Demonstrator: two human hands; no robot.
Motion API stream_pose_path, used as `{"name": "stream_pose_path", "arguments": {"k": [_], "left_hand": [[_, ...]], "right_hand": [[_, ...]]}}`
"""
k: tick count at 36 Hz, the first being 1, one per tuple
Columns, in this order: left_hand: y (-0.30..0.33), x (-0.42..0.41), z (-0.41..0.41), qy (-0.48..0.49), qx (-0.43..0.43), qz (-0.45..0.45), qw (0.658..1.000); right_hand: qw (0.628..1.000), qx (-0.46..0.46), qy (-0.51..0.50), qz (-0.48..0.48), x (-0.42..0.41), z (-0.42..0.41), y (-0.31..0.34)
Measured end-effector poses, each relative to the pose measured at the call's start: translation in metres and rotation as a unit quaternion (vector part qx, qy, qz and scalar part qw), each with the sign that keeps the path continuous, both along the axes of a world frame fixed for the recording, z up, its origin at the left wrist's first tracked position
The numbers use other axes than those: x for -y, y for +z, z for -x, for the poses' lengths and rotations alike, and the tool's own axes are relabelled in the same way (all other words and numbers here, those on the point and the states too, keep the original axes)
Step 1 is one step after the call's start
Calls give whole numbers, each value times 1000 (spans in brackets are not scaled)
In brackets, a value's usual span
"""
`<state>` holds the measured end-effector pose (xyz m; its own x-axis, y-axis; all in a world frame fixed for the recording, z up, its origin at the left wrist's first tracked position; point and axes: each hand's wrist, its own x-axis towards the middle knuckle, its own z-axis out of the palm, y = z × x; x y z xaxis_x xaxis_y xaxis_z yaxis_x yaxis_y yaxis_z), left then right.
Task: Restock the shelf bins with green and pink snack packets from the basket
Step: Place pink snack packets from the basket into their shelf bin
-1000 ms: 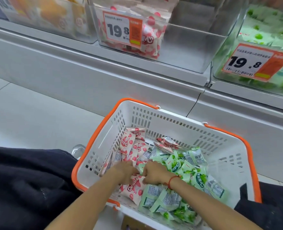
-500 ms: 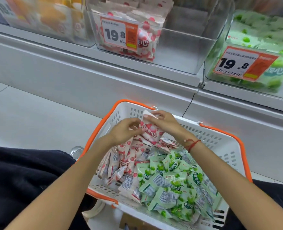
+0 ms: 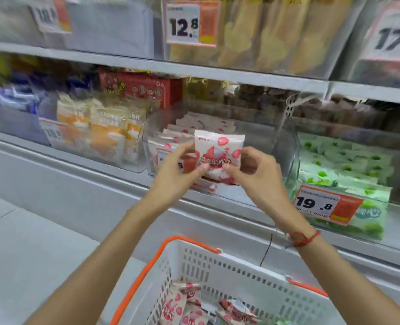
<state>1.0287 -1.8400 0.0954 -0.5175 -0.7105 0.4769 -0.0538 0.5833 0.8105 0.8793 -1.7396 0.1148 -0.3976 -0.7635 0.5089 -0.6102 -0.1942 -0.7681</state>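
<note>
Both hands hold a pink packet (image 3: 219, 158) upright, long axis vertical, printed face toward the camera, before the clear bin (image 3: 253, 141) of pink packets at the shelf's front edge. Left hand (image 3: 180, 170) and right hand (image 3: 257, 174) pinch its lower corners.

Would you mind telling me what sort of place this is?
Most likely a shop's snack aisle: price tags front the shelves, clear bins hold packets, and a shopping basket sits below. Both hands hold a pink packet.
</note>
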Motion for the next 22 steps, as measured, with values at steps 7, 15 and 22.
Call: {"name": "stream_pose_path", "arguments": {"k": [7, 15, 22], "left_hand": [[77, 48, -2, -48, 13, -36, 998], [63, 78, -15, -29, 25, -60, 997], [57, 81, -7, -59, 84, -48, 994]], "right_hand": [[996, -42, 70, -46, 51, 17, 51], [953, -133, 56, -268, 76, 46, 51], [945, -158, 40, -282, 98, 44, 32]]}}
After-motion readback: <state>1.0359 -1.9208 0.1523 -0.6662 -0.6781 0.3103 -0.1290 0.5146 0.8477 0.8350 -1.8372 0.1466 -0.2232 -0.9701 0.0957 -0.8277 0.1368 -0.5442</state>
